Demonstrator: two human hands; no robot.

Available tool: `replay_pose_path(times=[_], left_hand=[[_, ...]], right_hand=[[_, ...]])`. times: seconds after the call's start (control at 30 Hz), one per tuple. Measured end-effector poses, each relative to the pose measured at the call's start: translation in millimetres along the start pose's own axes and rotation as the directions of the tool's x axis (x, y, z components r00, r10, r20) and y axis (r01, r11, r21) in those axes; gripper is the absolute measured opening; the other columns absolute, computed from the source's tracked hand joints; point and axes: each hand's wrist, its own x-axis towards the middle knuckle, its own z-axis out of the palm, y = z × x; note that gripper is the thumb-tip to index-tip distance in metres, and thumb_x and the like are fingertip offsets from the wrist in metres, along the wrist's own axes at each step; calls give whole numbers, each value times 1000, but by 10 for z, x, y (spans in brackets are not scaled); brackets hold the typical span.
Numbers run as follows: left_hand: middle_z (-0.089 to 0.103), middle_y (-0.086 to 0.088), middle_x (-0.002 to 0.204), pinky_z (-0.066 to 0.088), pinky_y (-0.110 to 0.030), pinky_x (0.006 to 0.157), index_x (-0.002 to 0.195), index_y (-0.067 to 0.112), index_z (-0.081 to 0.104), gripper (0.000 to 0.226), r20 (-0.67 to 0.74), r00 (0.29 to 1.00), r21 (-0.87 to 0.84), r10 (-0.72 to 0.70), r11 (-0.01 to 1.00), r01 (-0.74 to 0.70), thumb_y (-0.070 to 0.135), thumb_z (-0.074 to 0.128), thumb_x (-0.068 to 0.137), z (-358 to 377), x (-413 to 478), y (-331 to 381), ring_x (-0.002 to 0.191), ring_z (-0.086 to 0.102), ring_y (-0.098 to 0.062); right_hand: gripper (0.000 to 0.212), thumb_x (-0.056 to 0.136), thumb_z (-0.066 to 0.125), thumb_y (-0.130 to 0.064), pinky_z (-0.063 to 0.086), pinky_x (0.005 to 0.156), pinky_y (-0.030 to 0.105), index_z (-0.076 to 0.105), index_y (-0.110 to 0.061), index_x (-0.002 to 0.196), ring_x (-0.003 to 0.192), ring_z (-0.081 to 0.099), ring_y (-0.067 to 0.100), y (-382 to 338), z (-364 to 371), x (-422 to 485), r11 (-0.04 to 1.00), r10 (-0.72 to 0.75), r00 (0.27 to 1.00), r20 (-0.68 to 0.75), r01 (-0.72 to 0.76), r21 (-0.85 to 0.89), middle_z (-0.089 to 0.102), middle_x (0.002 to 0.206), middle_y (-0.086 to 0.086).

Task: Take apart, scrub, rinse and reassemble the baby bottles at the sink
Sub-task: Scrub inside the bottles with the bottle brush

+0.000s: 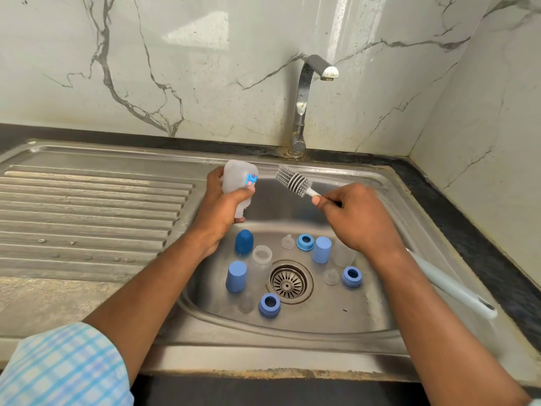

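The fingers of your left hand (225,206) wrap the translucent plastic baby bottle (237,178) above the stainless steel sink (380,326), while your right hand (360,218) pinches the grey silicone bottle brush (292,181) just behind its head, probably for steadier aim.

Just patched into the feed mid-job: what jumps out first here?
The left hand grips a clear bottle over the sink basin, and the right hand holds a grey bottle brush beside it. Below, blue caps, blue rings and clear teats sit scattered around the drain.
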Motion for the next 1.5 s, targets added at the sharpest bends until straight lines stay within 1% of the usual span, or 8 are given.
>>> replay_pose_path(times=[0.13,0.23,0.47,0.57,0.67,0.87,1.03,1.5], left_hand=[[47,-3,115,48,-27,59,121,24,29,66,3,1000,113,-25,993,25,-9,67,77,-1,52,-72,92,58,-18],[53,1,113,45,-24,72,118,22,34,68,10,999,261,30,965,-32,7,83,73,-31,76,-151,93,57,-11],[69,7,99,48,-10,68,109,19,61,45,65,993,395,95,912,-113,23,87,73,-5,130,-224,84,63,-3],[73,9,97,56,-25,81,105,22,69,39,120,992,504,45,858,-100,37,85,73,11,293,-299,86,67,-4],[73,7,102,55,-40,89,107,25,69,42,181,983,633,-15,767,-105,44,84,72,105,486,-375,92,69,-12],[72,3,103,55,-40,83,97,30,62,37,306,940,854,-151,479,-201,52,80,73,383,697,-535,88,66,-17],[70,4,112,50,-41,91,118,29,64,52,313,924,931,-218,263,-253,59,73,77,425,785,-705,100,64,-18],[70,-1,113,56,-39,85,118,20,63,53,288,911,943,-295,251,-217,50,78,77,330,835,-860,95,66,-20]], right_hand=[[44,96,58,-41,31,50,28,58,-15,60,47,42,19,19,52,4,998,43,999,19,-42,-39,46,47,-2],[43,96,58,-42,30,50,27,57,-18,60,47,42,17,53,76,30,995,83,995,46,-80,-59,47,48,-3],[39,96,58,-39,30,50,28,55,-18,63,52,46,18,196,195,109,972,202,976,85,-189,-141,53,60,1],[31,96,58,-38,33,51,28,62,-18,74,55,49,17,238,236,145,964,230,968,103,-211,-163,56,65,0],[31,96,58,-39,35,54,29,60,-18,73,57,48,19,282,281,187,959,252,961,114,-233,-159,56,68,1],[36,95,58,-42,35,56,30,54,-19,68,60,47,22,333,380,226,956,272,954,129,-252,-151,53,67,2],[38,96,57,-42,37,57,32,52,-21,65,59,47,23,365,403,235,960,266,954,135,-250,-126,51,64,0],[34,95,59,-43,38,55,31,63,-19,72,57,48,20,380,450,239,963,253,957,139,-237,-126,56,65,0]])
